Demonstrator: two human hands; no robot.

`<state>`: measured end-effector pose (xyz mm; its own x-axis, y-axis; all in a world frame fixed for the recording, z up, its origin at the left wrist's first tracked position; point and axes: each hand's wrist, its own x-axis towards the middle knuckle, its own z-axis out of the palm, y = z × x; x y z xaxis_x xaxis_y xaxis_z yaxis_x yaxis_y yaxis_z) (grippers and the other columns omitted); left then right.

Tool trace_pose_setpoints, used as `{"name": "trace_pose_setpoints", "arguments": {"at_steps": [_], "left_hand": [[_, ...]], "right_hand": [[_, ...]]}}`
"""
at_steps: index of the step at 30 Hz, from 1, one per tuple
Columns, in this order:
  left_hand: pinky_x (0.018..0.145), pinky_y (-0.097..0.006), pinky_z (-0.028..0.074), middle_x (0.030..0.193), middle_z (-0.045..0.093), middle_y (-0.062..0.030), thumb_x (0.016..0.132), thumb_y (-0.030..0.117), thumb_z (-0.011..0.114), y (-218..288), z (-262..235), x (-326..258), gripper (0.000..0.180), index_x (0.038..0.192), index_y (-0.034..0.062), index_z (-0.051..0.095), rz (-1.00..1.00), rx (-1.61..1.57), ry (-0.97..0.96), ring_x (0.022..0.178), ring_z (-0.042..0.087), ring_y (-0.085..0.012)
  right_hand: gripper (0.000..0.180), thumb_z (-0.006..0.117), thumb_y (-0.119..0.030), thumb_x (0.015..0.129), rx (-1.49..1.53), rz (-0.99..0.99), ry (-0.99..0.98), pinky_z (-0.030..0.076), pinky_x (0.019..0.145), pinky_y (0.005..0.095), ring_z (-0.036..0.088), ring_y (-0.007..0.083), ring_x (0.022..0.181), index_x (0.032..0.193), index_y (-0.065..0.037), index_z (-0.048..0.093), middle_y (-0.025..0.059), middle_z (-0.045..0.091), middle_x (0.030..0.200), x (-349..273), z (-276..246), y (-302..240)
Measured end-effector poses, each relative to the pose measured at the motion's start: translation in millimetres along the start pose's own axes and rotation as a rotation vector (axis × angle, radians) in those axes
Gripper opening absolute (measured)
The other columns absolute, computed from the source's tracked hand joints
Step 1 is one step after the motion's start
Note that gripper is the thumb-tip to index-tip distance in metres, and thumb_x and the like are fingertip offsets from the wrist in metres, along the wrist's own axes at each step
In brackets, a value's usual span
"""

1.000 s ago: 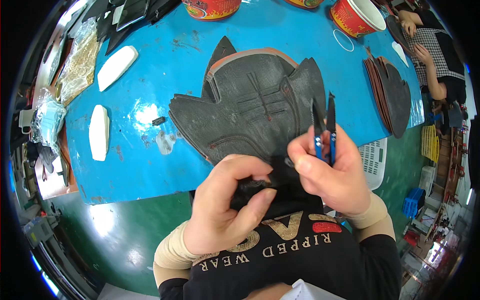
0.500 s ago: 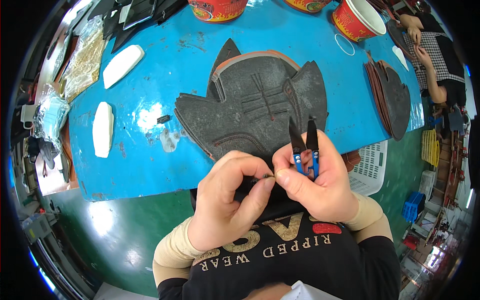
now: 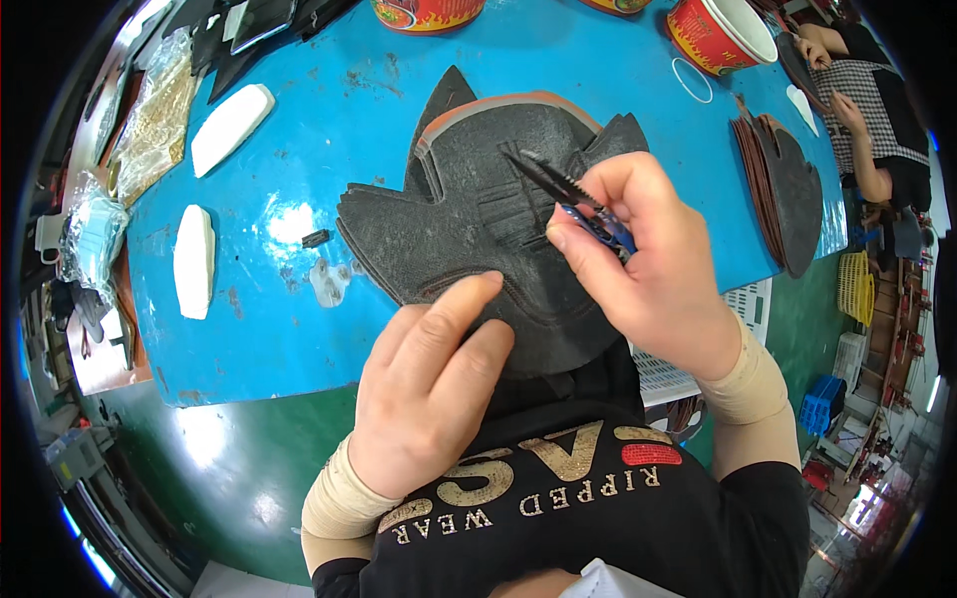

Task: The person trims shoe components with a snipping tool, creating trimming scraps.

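Note:
A stack of dark grey leather-like panels (image 3: 409, 229) with pointed corners and stitched curved seams lies at the table's near edge. My right hand (image 3: 663, 274) grips blue-handled thread snips (image 3: 558, 182) above the stack, their dark blades pointing up and left. The blades lie over a thin dark cord or thread in the middle of the top panel; whether they touch it I cannot tell. My left hand (image 3: 424, 389) is at the stack's near left edge, index finger stretched over the curved seam, the other fingers bent. Its thumb is hidden, and nothing shows in it.
Two white pads (image 3: 194, 261) and a small black piece (image 3: 315, 238) lie left on the blue table (image 3: 269, 349). Red tubs (image 3: 713, 38) stand at the back. Another panel stack (image 3: 788, 199) is at the right, near another person (image 3: 862, 110). A white basket (image 3: 663, 379) sits below.
My hands have parted from their pinch together. The right has moved up with the snips over the panels, blades now tilted left; the left has come down onto the stack's near edge.

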<state>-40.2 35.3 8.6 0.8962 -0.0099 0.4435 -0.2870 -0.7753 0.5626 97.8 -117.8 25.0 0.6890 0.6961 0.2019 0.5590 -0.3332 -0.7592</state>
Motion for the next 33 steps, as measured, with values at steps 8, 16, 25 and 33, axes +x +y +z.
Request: {"name": "trace_pose_setpoints", "arguments": {"at_steps": [8, 16, 25, 33], "left_hand": [[0.064, -0.032, 0.05, 0.11, 0.061, -0.0191, 0.065, 0.0, 0.065, -2, 4, 0, 0.027, 0.091, -0.003, 0.06, 0.029, -0.002, -0.039, 0.072, 0.058, -0.0233], [0.064, -0.031, 0.05, 0.111, 0.061, -0.0194, 0.064, 0.0, 0.064, -2, 6, -1, 0.026, 0.09, -0.0027, 0.06, 0.024, 0.02, -0.039, 0.071, 0.058, -0.0228], [0.062, -0.028, 0.047, 0.117, 0.059, -0.0189, 0.069, 0.005, 0.063, 1, 7, 6, 0.023, 0.09, 0.0003, 0.057, 0.06, 0.188, -0.078, 0.071, 0.054, -0.0189], [0.063, -0.028, 0.047, 0.119, 0.059, -0.0182, 0.07, 0.007, 0.061, 3, 10, 16, 0.018, 0.087, 0.0017, 0.056, 0.052, 0.277, -0.138, 0.072, 0.051, -0.0178]], "right_hand": [[0.022, 0.068, 0.0, 0.083, -0.031, -0.064, -0.002, 0.047, 0.061, 0.0236, 0.058, 0.0078, 0.069, 0.096, -0.002, 0.05, 0.0042, 0.06, 0.079, 2, 3, 0], [0.022, 0.068, 0.0, 0.082, -0.066, -0.03, 0.0, 0.047, 0.057, 0.025, 0.059, 0.0099, 0.066, 0.096, -0.003, 0.051, 0.0054, 0.062, 0.08, 1, 11, -2], [0.024, 0.069, 0.0, 0.081, -0.128, -0.08, 0.027, 0.047, 0.054, 0.026, 0.061, 0.0137, 0.062, 0.096, -0.003, 0.051, 0.0061, 0.062, 0.078, 0, 16, 1], [0.021, 0.067, -0.001, 0.084, -0.089, -0.03, 0.015, 0.048, 0.057, 0.0245, 0.061, 0.0109, 0.066, 0.096, -0.003, 0.05, 0.0064, 0.064, 0.083, -2, 12, 0]]}}
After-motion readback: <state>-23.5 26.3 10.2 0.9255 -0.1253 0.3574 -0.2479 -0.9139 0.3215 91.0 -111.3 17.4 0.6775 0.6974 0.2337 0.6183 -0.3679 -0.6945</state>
